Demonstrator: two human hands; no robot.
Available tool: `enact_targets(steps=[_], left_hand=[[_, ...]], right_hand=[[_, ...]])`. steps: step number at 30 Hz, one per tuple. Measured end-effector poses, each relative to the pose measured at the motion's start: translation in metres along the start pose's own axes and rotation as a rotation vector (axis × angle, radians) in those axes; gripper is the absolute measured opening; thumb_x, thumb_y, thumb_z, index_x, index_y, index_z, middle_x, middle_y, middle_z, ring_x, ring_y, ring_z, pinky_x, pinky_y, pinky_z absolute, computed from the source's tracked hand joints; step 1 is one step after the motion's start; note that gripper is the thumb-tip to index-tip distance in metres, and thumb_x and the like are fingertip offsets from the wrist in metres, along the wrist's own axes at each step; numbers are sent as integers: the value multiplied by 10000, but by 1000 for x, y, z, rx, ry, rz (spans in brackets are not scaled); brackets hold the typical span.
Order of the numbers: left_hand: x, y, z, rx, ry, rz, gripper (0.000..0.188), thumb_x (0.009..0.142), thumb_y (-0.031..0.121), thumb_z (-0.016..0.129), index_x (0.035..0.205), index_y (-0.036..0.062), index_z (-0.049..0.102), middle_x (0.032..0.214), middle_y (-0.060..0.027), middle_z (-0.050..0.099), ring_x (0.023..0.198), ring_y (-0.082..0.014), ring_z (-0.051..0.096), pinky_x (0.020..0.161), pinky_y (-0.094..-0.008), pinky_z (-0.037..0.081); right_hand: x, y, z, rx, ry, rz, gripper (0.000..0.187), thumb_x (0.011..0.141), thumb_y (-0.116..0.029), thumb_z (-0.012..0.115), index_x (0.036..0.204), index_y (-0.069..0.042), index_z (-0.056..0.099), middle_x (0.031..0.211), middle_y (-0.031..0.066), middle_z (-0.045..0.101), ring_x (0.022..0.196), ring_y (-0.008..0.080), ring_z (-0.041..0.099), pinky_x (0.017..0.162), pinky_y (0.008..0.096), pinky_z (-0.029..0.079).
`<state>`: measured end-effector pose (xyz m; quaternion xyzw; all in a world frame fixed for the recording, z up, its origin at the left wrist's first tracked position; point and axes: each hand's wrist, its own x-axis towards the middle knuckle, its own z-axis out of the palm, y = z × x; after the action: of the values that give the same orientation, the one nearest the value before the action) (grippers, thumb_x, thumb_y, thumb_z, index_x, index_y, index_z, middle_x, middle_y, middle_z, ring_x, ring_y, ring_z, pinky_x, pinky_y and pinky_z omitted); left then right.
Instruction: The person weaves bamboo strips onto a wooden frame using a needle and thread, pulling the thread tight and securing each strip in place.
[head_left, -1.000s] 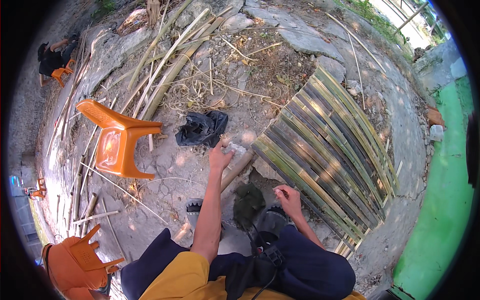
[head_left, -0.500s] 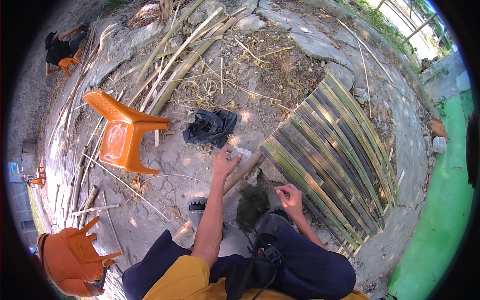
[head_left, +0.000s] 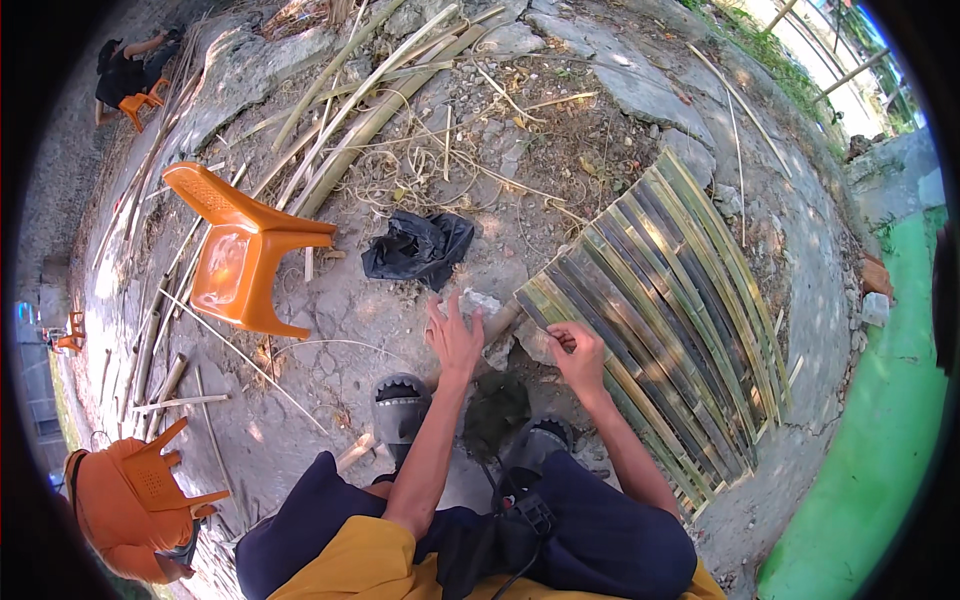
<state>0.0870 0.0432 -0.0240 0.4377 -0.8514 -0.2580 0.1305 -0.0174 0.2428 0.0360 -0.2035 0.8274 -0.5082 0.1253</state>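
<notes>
Since the earlier frame, the right hand (head_left: 577, 355) is moving farther forward, up to the near-left part of the slatted bamboo panel (head_left: 660, 330), while the left hand (head_left: 455, 337) is spreading its fingers wider. The left hand's fingers are standing apart and released, hovering in view just left of a whitish stone (head_left: 484, 304) and on the near side of a crumpled black plastic bag (head_left: 418, 250). The right hand's fingers are curling together with the thumb; I cannot tell whether they are grasping anything thin or touching the panel. The panel is lying on the ground to the right, its slats running side by side, and a bamboo pole (head_left: 503, 320) is showing near its left corner. A dark green cloth-like item (head_left: 497, 412) is lying between two dark shoes (head_left: 400, 403). An orange plastic chair (head_left: 232, 270) is resting to the left, and long bamboo strips (head_left: 340, 150) are lying beyond it. A person in an orange top (head_left: 125, 505) is sitting near left.
</notes>
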Motion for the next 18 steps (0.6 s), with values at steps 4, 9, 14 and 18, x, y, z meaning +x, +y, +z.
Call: enact_targets(steps=[4, 9, 14, 18], left_hand=[[7, 5, -13, -195, -69, 134, 404, 894, 207, 773, 1275, 89, 709, 1135, -119, 681, 933, -301, 693, 824, -435, 537], [24, 10, -11, -397, -143, 119, 226, 873, 100, 771, 1093, 47, 779, 893, -73, 739, 584, -141, 591, 587, -312, 493], [35, 10, -23, -505, -183, 60, 248, 880, 100, 797, 1116, 31, 771, 920, -86, 749, 621, -143, 606, 585, -310, 493], [32, 38, -5, -553, -276, 145, 382, 817, 149, 885, 1157, 18, 771, 980, -120, 750, 719, -195, 666, 655, -336, 542]], right_hand=[[18, 5, 6, -11, -28, -82, 236, 866, 29, 772, 1096, -23, 758, 903, 119, 716, 722, 213, 717, 654, 332, 568], [13, 7, 2, -43, 30, -16, 261, 885, 35, 755, 1134, -37, 738, 861, 102, 722, 710, 192, 709, 640, 318, 558], [-23, 17, -7, 105, 43, 219, 178, 928, 6, 729, 1101, -35, 735, 771, 70, 697, 689, 139, 699, 638, 303, 554], [-29, 30, -11, 83, 46, 170, 143, 957, 0, 699, 1094, -4, 741, 824, 90, 733, 721, 137, 726, 658, 295, 570]])
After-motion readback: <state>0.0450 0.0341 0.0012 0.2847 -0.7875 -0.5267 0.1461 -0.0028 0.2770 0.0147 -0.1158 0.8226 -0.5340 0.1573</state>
